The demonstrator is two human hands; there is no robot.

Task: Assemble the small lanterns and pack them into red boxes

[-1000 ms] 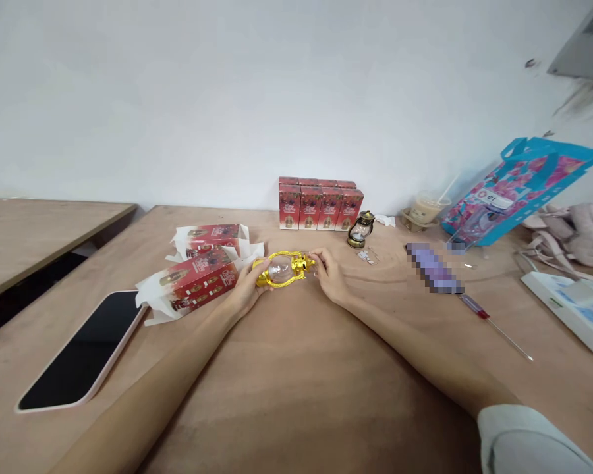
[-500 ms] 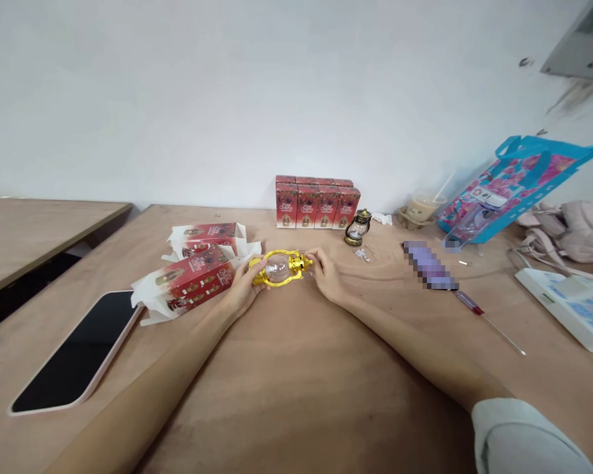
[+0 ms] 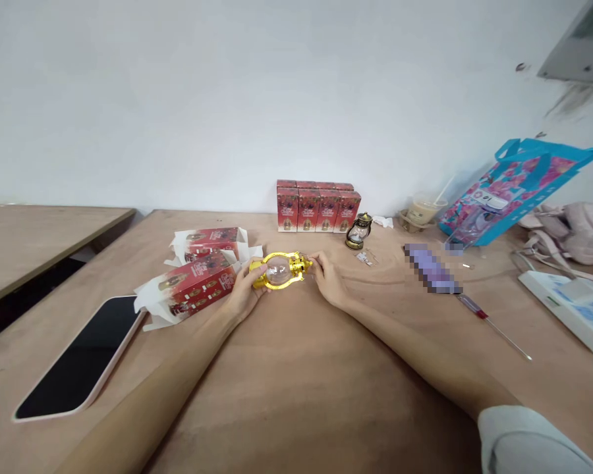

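A small gold lantern (image 3: pixel 281 270) with a clear glass globe lies on its side just above the wooden table (image 3: pixel 296 382), held between both my hands. My left hand (image 3: pixel 246 289) grips its left end with fingers curled round it. My right hand (image 3: pixel 327 276) pinches the gold cap at its right end. Two opened red boxes (image 3: pixel 197 276) with white flaps lie just left of my left hand. A dark lantern (image 3: pixel 357 232) stands upright behind my right hand.
Several shut red boxes (image 3: pixel 319 207) stand in a row by the wall. A phone (image 3: pixel 82 355) lies face up at the left. On the right lie a screwdriver (image 3: pixel 494 327), a drink cup (image 3: pixel 423 210), a blue flowered bag (image 3: pixel 514 187), a pink bag (image 3: pixel 573 230) and a white box (image 3: pixel 568 309).
Both hands have kept hold of the gold lantern in about the same place. Only the camera view has shifted slightly.
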